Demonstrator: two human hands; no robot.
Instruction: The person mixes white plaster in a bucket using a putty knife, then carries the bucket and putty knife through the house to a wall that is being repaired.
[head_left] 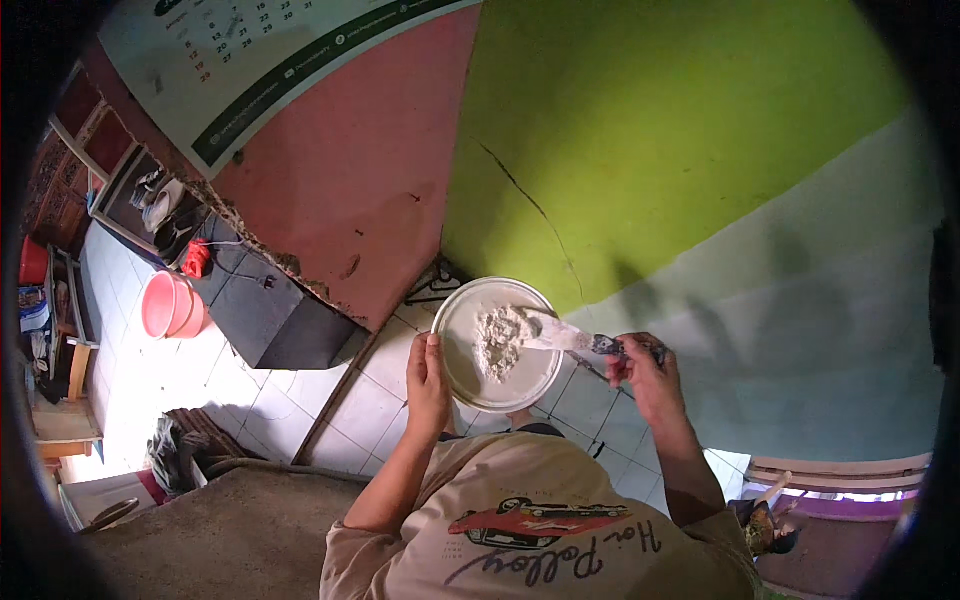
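My left hand point(430, 385) grips the left rim of a round white lid point(528, 392), thumb on top and fingers underneath. On the lid lies a lumpy heap of whitish putty point(495, 345). My right hand point(648, 375) is closed round the dark handle of a putty knife point(560, 335). The knife's pale, smeared blade points left, its tip touching the right side of the putty. Both hands are in front of my chest, over the tiled floor.
Ahead, a pink and green wall point(620, 150) meets in a corner, with a long crack on the green side. A calendar point(300, 60) hangs at upper left. Left stand a dark box point(265, 315), a pink bucket point(172, 305) and a shoe rack point(160, 205). A brown surface point(230, 530) lies lower left.
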